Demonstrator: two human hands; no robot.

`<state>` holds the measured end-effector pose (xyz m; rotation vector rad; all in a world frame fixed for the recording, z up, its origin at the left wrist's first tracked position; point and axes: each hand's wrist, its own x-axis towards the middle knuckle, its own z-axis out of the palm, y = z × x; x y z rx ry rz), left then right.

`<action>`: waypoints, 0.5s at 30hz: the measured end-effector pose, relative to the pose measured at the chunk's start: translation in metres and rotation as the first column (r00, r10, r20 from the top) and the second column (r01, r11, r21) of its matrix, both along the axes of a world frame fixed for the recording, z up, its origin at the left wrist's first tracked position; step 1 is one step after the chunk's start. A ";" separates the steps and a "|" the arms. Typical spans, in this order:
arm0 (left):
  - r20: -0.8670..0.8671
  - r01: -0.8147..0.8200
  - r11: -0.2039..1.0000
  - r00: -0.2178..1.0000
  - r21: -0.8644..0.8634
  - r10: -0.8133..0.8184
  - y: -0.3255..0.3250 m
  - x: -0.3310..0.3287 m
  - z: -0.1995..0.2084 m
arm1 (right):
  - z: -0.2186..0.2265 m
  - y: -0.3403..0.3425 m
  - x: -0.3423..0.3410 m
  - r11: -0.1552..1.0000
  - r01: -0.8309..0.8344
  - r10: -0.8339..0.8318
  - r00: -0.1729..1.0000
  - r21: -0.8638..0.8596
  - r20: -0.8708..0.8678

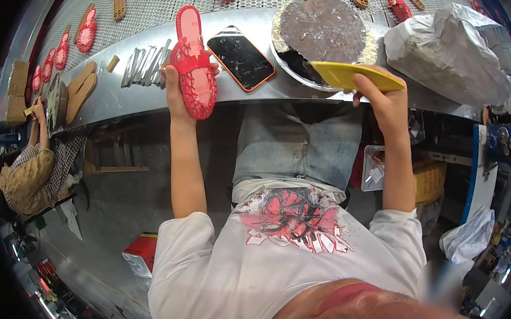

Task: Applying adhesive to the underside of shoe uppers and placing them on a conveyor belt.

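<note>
My left hand point(176, 97) is closed around a red woven sandal point(196, 74), held up at the bench's near edge with its pink insole showing. In my right hand point(386, 104), pinched between thumb and fingers, is a flat yellow scraper point(354, 75). Its far end reaches over the near rim of a round tub point(284, 70). A grey, crusted disc point(329, 28) covers most of that tub, leaving a dark gap at the near left. Between the sandal and the tub lies a phone point(241, 58) with an orange edge.
Thin metal strips point(145, 66) and tan soles point(81, 92) lie to the left on the metal bench. Behind runs a mesh conveyor point(153, 8) bearing several red sandals and brown soles. A crumpled white bag point(439, 55) stands right of the tub. A co-worker point(32, 177) sits far left.
</note>
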<state>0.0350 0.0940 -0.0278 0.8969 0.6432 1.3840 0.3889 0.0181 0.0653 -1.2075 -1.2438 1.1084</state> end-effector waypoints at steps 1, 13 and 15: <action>0.030 0.016 0.999 0.999 -0.028 -0.015 0.003 -0.003 -0.005 | -0.001 0.005 -0.001 1.000 0.009 -0.009 1.000 -0.004 0.003; 0.105 0.029 0.999 0.994 -0.043 -0.024 0.006 0.001 -0.006 | -0.020 0.052 -0.011 0.990 -0.111 0.134 0.920 -0.081 0.369; 0.160 0.032 0.999 0.987 -0.003 -0.032 0.002 0.001 -0.005 | -0.016 0.059 -0.006 0.978 -0.071 0.108 0.977 -0.197 0.183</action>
